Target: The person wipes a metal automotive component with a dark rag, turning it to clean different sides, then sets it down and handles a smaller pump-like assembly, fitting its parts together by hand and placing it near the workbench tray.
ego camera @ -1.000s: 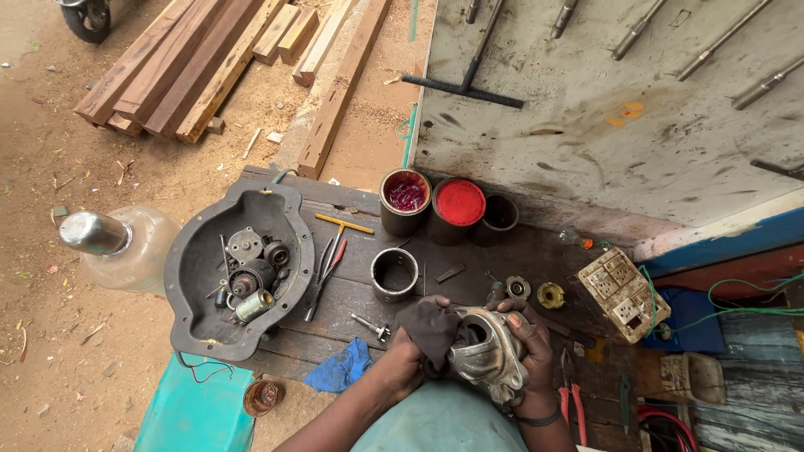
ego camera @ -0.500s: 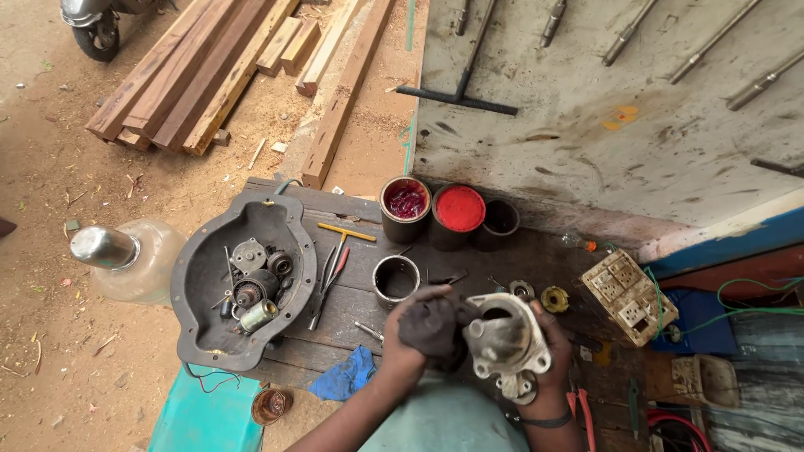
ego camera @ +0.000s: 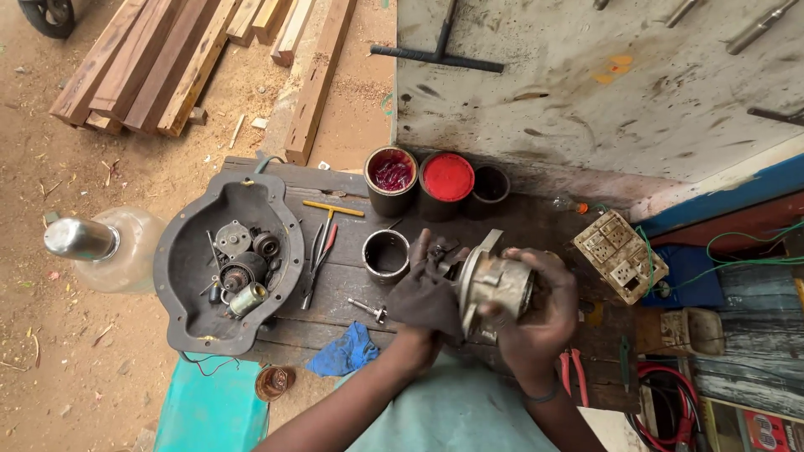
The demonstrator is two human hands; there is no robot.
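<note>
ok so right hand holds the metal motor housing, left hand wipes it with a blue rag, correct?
Not quite. In the head view the rag in the left hand is dark brown-grey, not blue; the blue cloth lies untouched on the bench. The right hand does hold the metal motor housing.

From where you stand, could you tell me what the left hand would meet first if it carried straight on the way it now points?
The left hand, wrapped in a dark rag, points up the bench; it would probably first meet the open metal ring, though depth is unclear.

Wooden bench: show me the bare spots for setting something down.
Bare planks lie between the yellow-handled T-wrench and the dark red-filled tin, and between the open metal cylinder and the black moulded tray. The socket board end is crowded.
</note>
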